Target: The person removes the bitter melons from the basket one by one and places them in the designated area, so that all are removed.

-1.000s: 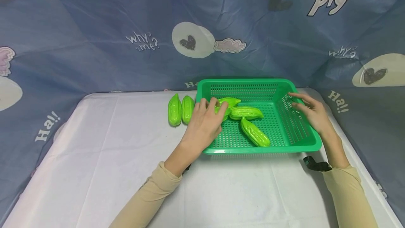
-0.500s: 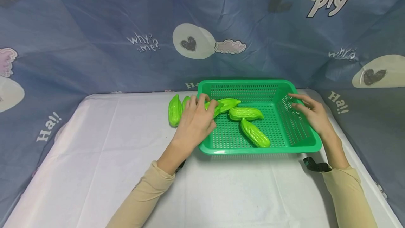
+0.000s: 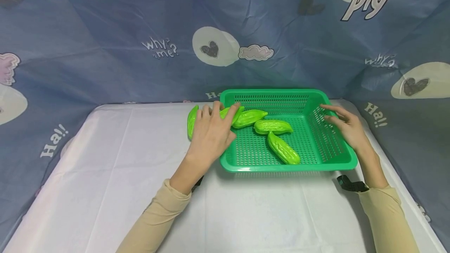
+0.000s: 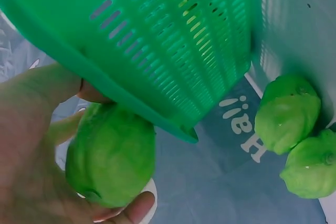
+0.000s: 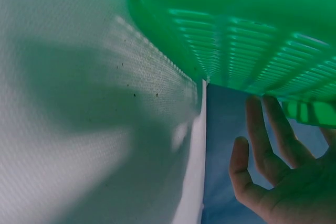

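Note:
My left hand (image 3: 212, 134) holds a bright green bitter melon (image 4: 112, 153) over the basket's left rim, fingers and thumb curled round it. In the head view the hand hides part of that bitter melon. Three more, a bitter melon (image 3: 250, 118) at the back, a second bitter melon (image 3: 273, 127) and a slanted bitter melon (image 3: 283, 149), lie inside the green plastic basket (image 3: 295, 166). My right hand (image 3: 348, 126) is at the basket's right rim, its fingers loosely extended; in the right wrist view they are spread beside the basket's outer wall.
Left of the basket, two bitter melons lie side by side on the white tablecloth (image 3: 140, 159); the left wrist view shows a nearer bitter melon (image 4: 287, 113) and its neighbour (image 4: 313, 163). A blue printed cloth (image 3: 140, 18) hangs behind the table.
My left hand has lifted a bitter melon from inside the basket and moved left with it to the rim. The right hand and basket have stayed in place.

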`<state>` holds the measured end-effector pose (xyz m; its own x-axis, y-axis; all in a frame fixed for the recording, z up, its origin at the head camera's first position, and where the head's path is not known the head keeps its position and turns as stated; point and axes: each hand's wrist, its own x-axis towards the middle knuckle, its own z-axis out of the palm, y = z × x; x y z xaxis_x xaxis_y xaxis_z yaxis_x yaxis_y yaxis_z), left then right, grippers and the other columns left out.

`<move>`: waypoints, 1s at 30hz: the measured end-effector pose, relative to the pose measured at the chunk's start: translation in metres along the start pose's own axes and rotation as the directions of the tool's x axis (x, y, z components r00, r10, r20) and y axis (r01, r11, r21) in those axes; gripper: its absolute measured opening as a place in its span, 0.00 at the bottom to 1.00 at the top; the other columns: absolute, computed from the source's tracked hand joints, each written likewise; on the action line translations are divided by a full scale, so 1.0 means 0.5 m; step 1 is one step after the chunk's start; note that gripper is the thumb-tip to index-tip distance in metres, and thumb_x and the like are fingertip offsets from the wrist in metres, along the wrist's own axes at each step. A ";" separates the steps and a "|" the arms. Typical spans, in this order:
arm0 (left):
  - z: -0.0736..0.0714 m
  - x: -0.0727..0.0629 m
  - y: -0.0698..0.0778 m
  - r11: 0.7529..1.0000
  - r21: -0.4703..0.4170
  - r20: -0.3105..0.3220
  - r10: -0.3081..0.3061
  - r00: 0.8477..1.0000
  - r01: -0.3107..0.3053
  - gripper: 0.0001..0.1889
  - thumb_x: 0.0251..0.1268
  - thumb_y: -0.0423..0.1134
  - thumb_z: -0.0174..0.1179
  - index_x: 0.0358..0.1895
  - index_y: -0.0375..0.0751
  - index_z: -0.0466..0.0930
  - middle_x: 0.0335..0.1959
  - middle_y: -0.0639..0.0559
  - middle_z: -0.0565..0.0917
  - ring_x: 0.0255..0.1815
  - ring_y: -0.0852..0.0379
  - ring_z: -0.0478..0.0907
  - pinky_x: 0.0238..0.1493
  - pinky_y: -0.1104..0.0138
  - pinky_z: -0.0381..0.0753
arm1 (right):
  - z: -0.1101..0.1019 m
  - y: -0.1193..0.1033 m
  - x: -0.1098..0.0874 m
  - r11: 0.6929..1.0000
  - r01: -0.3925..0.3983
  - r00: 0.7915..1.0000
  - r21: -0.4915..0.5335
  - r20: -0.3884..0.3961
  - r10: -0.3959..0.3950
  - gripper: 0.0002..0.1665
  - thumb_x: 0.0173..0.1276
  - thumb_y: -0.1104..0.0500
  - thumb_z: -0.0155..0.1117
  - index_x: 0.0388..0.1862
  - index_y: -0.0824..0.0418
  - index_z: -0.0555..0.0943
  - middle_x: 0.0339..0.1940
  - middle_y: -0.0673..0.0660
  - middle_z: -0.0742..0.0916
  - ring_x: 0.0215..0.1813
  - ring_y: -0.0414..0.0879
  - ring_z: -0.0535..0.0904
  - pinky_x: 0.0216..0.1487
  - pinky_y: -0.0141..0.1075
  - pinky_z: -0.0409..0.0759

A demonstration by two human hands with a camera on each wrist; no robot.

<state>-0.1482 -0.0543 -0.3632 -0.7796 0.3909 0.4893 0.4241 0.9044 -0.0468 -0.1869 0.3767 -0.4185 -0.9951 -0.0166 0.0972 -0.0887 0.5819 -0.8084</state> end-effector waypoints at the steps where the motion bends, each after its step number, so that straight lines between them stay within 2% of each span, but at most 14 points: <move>1: -0.001 0.000 -0.001 1.000 0.000 0.012 -0.006 1.000 0.006 0.34 0.63 0.38 0.69 0.74 0.55 0.76 0.56 0.38 0.83 0.34 0.44 0.73 0.39 0.57 0.74 | 0.000 -0.001 0.000 1.000 -0.002 1.000 -0.001 0.001 0.002 0.28 0.85 0.47 0.59 0.80 0.47 0.76 0.60 0.33 0.84 0.78 0.47 0.75 0.84 0.74 0.53; 4: -0.004 -0.002 -0.004 1.000 -0.016 0.025 -0.021 0.999 0.021 0.30 0.63 0.36 0.67 0.71 0.55 0.80 0.57 0.37 0.82 0.36 0.42 0.75 0.39 0.56 0.75 | 0.000 -0.001 0.001 1.000 -0.008 1.000 0.001 0.006 0.008 0.28 0.85 0.46 0.59 0.80 0.47 0.76 0.63 0.41 0.85 0.86 0.70 0.62 0.85 0.74 0.52; 5: -0.004 -0.002 -0.005 1.000 -0.020 0.025 -0.021 0.999 0.022 0.29 0.64 0.36 0.67 0.70 0.54 0.80 0.58 0.36 0.82 0.36 0.41 0.76 0.39 0.56 0.76 | 0.000 -0.001 0.001 1.000 -0.009 1.000 0.003 0.007 0.009 0.29 0.85 0.47 0.59 0.80 0.47 0.76 0.65 0.44 0.85 0.86 0.73 0.60 0.84 0.74 0.52; 6: -0.004 -0.003 -0.006 0.999 -0.024 0.020 -0.022 1.000 0.022 0.27 0.64 0.35 0.66 0.68 0.52 0.81 0.58 0.37 0.83 0.37 0.40 0.77 0.39 0.55 0.77 | 0.000 -0.001 0.002 1.000 -0.008 1.000 0.004 0.007 0.008 0.29 0.85 0.47 0.59 0.80 0.47 0.76 0.67 0.48 0.85 0.86 0.74 0.58 0.84 0.75 0.51; 7: -0.004 -0.003 -0.007 0.999 -0.024 0.013 -0.021 1.000 0.022 0.25 0.65 0.35 0.66 0.66 0.51 0.81 0.58 0.37 0.83 0.38 0.39 0.78 0.39 0.55 0.78 | 0.000 -0.002 0.002 1.000 -0.012 1.000 0.004 0.009 0.012 0.29 0.85 0.46 0.60 0.80 0.48 0.76 0.68 0.48 0.85 0.87 0.73 0.57 0.85 0.74 0.51; 12: 0.000 -0.005 -0.013 1.000 0.021 -0.041 -0.023 0.999 0.023 0.21 0.66 0.40 0.71 0.61 0.44 0.80 0.55 0.39 0.86 0.37 0.39 0.82 0.39 0.53 0.82 | 0.001 -0.002 0.001 1.000 -0.015 1.000 0.011 0.010 0.015 0.29 0.85 0.46 0.60 0.80 0.50 0.76 0.61 0.35 0.84 0.87 0.72 0.57 0.85 0.73 0.51; 14: -0.001 -0.005 -0.015 0.999 0.037 -0.044 -0.026 0.999 0.028 0.23 0.66 0.43 0.74 0.60 0.43 0.80 0.55 0.40 0.87 0.38 0.39 0.84 0.41 0.52 0.84 | 0.001 -0.001 0.000 1.000 -0.016 1.000 0.017 0.011 0.016 0.29 0.85 0.46 0.60 0.80 0.49 0.76 0.57 0.29 0.81 0.88 0.73 0.56 0.85 0.74 0.51; 17: -0.007 -0.005 -0.019 0.999 0.026 -0.009 -0.037 0.999 0.037 0.24 0.67 0.44 0.74 0.62 0.43 0.79 0.55 0.41 0.87 0.40 0.38 0.85 0.45 0.50 0.85 | 0.000 0.000 -0.001 0.999 -0.024 1.000 0.022 0.015 0.024 0.29 0.84 0.46 0.60 0.80 0.49 0.76 0.57 0.29 0.81 0.88 0.73 0.55 0.85 0.75 0.50; 19: -0.011 -0.006 -0.021 0.999 0.013 0.018 -0.044 0.999 0.044 0.23 0.68 0.45 0.74 0.62 0.43 0.79 0.56 0.40 0.86 0.41 0.37 0.85 0.47 0.49 0.85 | 0.000 0.000 0.000 0.999 -0.029 0.999 0.022 0.017 0.029 0.29 0.84 0.45 0.60 0.80 0.49 0.76 0.59 0.33 0.82 0.89 0.73 0.54 0.85 0.75 0.50; 22: -0.018 -0.007 -0.023 0.999 0.005 0.047 -0.050 0.998 0.050 0.23 0.70 0.47 0.73 0.62 0.44 0.78 0.58 0.40 0.86 0.43 0.36 0.84 0.48 0.49 0.85 | 0.000 -0.001 0.001 0.999 -0.029 0.999 0.019 0.019 0.029 0.30 0.85 0.45 0.59 0.81 0.48 0.75 0.70 0.48 0.84 0.89 0.73 0.53 0.84 0.75 0.50; 24: -0.021 -0.008 -0.024 0.999 0.006 0.056 -0.049 0.997 0.049 0.23 0.70 0.48 0.73 0.62 0.44 0.79 0.58 0.40 0.86 0.44 0.36 0.85 0.47 0.49 0.85 | 0.000 -0.001 0.001 0.999 -0.031 0.999 0.017 0.022 0.031 0.30 0.85 0.45 0.58 0.81 0.48 0.74 0.80 0.59 0.78 0.89 0.73 0.52 0.84 0.76 0.49; 26: -0.025 -0.010 -0.025 0.999 0.007 0.059 -0.045 0.997 0.045 0.23 0.70 0.48 0.73 0.63 0.44 0.79 0.59 0.40 0.86 0.45 0.36 0.85 0.47 0.49 0.84 | 0.000 -0.003 0.000 0.999 -0.034 0.999 0.015 0.025 0.034 0.30 0.85 0.45 0.58 0.82 0.49 0.73 0.84 0.66 0.72 0.89 0.74 0.51 0.84 0.76 0.49; 30: -0.029 -0.013 -0.028 0.999 -0.008 0.067 -0.051 0.996 0.051 0.22 0.70 0.44 0.71 0.64 0.44 0.80 0.59 0.40 0.86 0.45 0.36 0.84 0.47 0.50 0.84 | 0.001 -0.005 0.000 0.999 -0.035 0.999 0.012 0.025 0.035 0.30 0.85 0.45 0.58 0.82 0.49 0.74 0.84 0.68 0.71 0.89 0.73 0.52 0.84 0.76 0.49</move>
<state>-0.1426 -0.0721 -0.3530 -0.8293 0.3552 0.4314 0.3871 0.9219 -0.0147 -0.1866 0.3748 -0.4167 -0.9984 -0.0171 0.0541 -0.0542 0.5727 -0.8180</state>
